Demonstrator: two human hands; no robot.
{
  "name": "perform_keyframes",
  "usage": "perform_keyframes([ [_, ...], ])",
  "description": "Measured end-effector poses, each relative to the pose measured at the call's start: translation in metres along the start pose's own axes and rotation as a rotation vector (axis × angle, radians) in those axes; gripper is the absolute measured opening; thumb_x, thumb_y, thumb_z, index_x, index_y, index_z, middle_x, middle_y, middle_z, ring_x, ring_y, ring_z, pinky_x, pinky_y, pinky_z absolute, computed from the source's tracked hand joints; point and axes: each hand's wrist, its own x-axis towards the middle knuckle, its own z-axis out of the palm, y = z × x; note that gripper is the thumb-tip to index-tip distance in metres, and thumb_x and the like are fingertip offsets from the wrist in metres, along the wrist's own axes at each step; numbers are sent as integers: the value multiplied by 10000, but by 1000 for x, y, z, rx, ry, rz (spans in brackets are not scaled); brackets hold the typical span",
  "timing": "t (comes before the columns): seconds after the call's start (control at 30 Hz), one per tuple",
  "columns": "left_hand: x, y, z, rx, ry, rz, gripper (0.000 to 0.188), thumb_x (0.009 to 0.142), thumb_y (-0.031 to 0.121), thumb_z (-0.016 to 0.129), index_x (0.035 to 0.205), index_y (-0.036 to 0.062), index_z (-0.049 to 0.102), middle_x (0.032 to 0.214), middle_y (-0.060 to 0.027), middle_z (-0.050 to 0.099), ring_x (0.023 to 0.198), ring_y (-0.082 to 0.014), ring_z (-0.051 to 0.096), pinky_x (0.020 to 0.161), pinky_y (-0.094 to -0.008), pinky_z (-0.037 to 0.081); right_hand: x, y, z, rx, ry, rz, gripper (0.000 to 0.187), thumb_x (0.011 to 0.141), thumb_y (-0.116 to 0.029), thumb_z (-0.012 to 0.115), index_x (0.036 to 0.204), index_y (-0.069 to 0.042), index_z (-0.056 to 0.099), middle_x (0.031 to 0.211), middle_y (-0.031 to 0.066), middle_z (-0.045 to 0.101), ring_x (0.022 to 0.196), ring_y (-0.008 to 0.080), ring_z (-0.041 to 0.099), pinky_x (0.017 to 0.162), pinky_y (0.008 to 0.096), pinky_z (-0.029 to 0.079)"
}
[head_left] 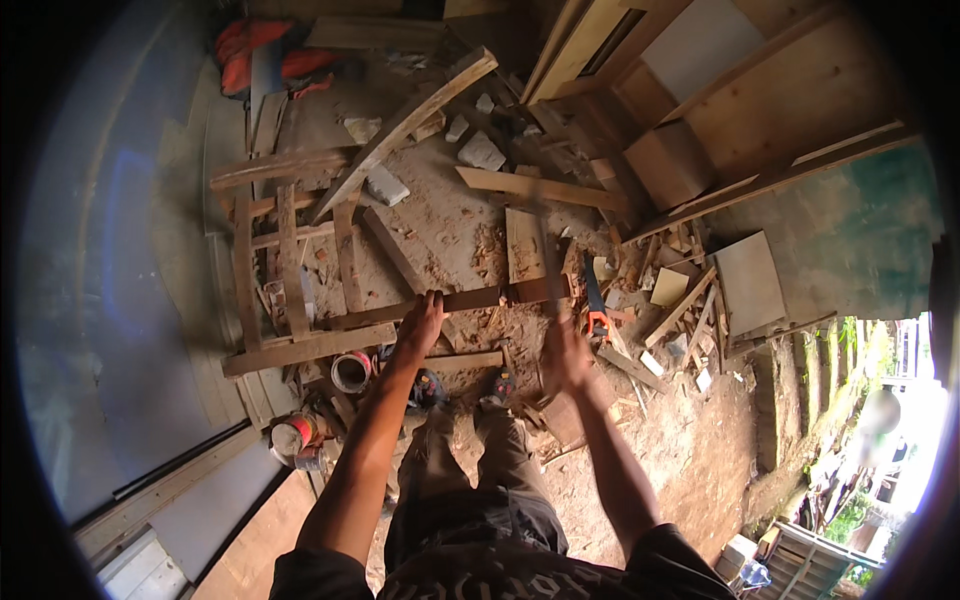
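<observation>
My left hand (424, 318) is closed on the edge of a long wooden board (470, 299) that lies crosswise in front of me. My right hand (567, 358), blurred by motion, is closed round a long, narrow dark tool (548, 250). The tool points away from me across the board's right end; blur hides its exact kind. Just right of that end lies a handsaw (597, 318) with an orange handle and dark blade.
A wooden frame (290, 262) and a slanting beam (415, 122) lie ahead on the left. Two cans (351, 372) (293, 436) stand near my left leg. Wood offcuts (670, 287) and stone blocks (482, 152) litter the dirt floor. A wooden cabinet (790, 85) stands at far right.
</observation>
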Motion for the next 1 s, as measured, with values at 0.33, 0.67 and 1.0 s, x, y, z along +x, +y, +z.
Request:
perform_keyframes([
  [0.33,-6,-24,42,103,6,88,473,953,297,622,1262,-37,491,1223,-192,550,1121,-299,583,879,-359,557,-3,39,22,-53,334,-83,613,971,-611,393,789,-52,566,595,77,528,544,227,531,547,389,447],
  [0.67,6,0,13,-12,-23,48,494,951,326,621,1261,-35,484,1200,-180,551,1085,-281,598,871,-335,561,-16,-19,-17,209,47,307,564,992,-594,413,760,-91,522,598,-3,468,475,116,441,420,285,365],
  [1.0,7,15,-20,-229,-192,-62,534,976,312,587,1341,-47,436,1320,-241,491,1194,-371,547,934,-434,536,-21,72,13,-124,231,176,581,989,-555,434,745,-61,616,583,73,538,537,141,524,474,350,413],
])
